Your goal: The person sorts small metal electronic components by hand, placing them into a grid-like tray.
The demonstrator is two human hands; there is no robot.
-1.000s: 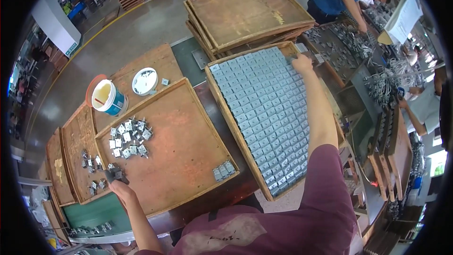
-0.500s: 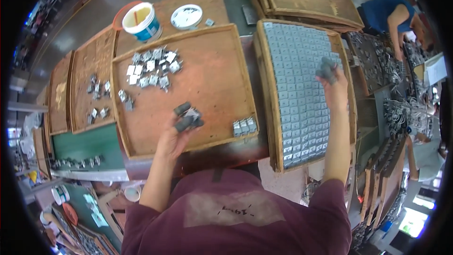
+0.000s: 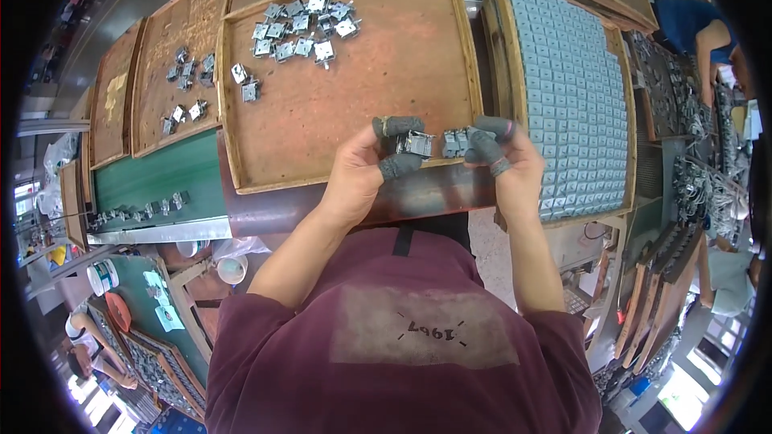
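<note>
Both hands have come together since half a second ago — left hand (image 3: 366, 173) pinching a small metal part (image 3: 416, 144), right hand (image 3: 508, 162) gripping another cluster of parts (image 3: 457, 142), over the near rim of the wooden tray (image 3: 354, 104).

The person wears a short-sleeved maroon T-shirt with a paler, faded rectangular patch on the chest bearing small dark markings. The forearms are bare. Both the left hand (image 3: 359, 173) and the right hand (image 3: 509, 162) carry dark grey, probably rubber, finger cots on several fingertips.
</note>
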